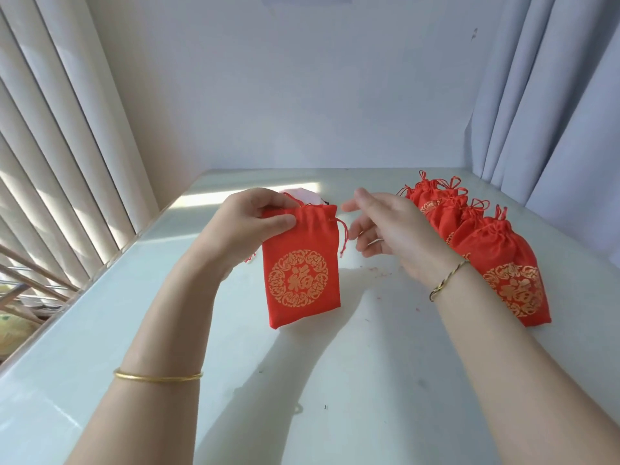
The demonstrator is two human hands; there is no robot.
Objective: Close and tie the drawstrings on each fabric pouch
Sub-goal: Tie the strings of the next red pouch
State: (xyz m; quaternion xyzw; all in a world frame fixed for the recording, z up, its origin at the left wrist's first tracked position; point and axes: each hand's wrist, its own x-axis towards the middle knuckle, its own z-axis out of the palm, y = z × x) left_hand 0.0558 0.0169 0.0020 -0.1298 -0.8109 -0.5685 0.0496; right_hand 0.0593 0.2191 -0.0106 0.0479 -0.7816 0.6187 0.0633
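A red fabric pouch [302,270] with a gold round emblem hangs above the white table [369,347]. My left hand [250,223] pinches its top left corner between thumb and fingers. The pouch mouth is partly gathered, and a red drawstring [343,238] dangles from its right side. My right hand [385,229] hovers just right of that string with fingers spread and relaxed, holding nothing. A row of several red pouches [496,250] with cinched, tied tops lies on the table at the right.
Something pink [303,195] lies behind the held pouch, mostly hidden. Vertical blinds [60,146] line the left side, and pale curtains [543,95] hang at the right. A white wall stands behind the table. Small red thread bits dot the tabletop.
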